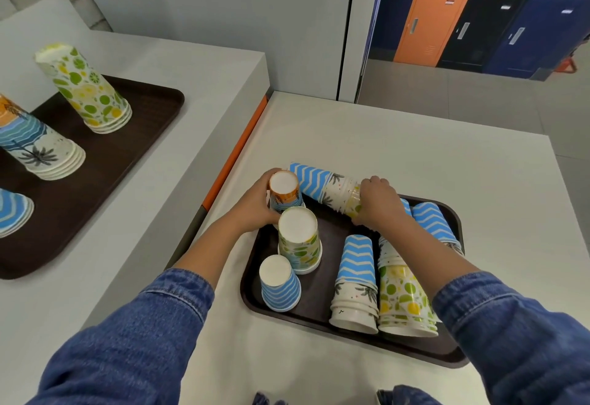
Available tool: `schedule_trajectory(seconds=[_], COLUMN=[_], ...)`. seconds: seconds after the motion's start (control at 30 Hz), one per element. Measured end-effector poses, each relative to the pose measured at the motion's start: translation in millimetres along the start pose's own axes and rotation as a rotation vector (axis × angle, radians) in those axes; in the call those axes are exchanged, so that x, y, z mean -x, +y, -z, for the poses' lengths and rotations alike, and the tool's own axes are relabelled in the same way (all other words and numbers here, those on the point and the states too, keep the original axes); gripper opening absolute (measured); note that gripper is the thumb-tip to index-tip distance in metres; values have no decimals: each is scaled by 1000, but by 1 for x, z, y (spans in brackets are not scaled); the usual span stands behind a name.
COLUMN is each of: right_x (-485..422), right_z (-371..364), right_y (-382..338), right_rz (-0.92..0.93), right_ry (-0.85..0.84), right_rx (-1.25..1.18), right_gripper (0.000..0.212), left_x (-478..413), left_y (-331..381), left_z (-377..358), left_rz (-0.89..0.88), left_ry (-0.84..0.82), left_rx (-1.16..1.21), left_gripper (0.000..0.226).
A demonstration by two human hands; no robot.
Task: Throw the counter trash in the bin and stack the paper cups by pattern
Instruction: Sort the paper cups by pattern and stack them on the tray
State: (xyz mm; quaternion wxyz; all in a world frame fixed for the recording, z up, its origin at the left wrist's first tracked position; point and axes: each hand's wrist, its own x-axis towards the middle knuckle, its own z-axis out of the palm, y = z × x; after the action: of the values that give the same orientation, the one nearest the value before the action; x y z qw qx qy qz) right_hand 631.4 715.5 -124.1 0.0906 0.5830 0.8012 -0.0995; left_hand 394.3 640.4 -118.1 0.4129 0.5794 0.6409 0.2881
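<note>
Paper risk: right hand (378,200) grips the lying mixed stack (325,186) at the tray's (316,296) far edge, left hand (255,203) grips the orange cup (284,192) at the tray's far-left corner; a hard yank could scatter nested cups.

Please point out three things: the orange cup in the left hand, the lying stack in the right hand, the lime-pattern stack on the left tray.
orange cup (283,182): head view, its white upturned base.
lying stack (311,181): head view, the blue zigzag end cup.
lime-pattern stack (84,88): head view, middle of its side.
</note>
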Motion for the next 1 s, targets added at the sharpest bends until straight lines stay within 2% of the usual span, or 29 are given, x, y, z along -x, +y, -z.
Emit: schedule_trajectory(seconds=[0.13,0.23,0.3,0.37,0.43,0.5,0.57,0.63,0.67,1.0], right_x=[5,10,13,18,25,34,44,53,57,76], right_z=[2,6,10,15,22,33,43,50,51,42], right_y=[5,9,10,8,3,-5,-13,-19,-22,-35], right_rz=[-25,-45,-49,-43,-23,17,55,79,86,100], right_ry=[48,123,192,265,318,356,386,390,386,367], right_rx=[-119,-249,-364,-496,-606,-690,-748,-784,-803,-954], right_gripper=[70,71,69,62,60,62,59,58,58,62], left_x=[-1,-3,-3,-3,-6,-8,-8,-7,-6,16], left_y=[1,13,33,61,88,110,127,140,145,166], left_z=[7,14,18,19,19,17,13,9,9,21], left_rz=[84,118,105,110,139,156,121,44,14,-120], left_ry=[-1,209,406,517,485,381,286,299,321,457], left_rx=[-124,-96,52,230,386,453,470,530,562,606], left_gripper=[87,68,52,45,64,80,62,32,27,53])
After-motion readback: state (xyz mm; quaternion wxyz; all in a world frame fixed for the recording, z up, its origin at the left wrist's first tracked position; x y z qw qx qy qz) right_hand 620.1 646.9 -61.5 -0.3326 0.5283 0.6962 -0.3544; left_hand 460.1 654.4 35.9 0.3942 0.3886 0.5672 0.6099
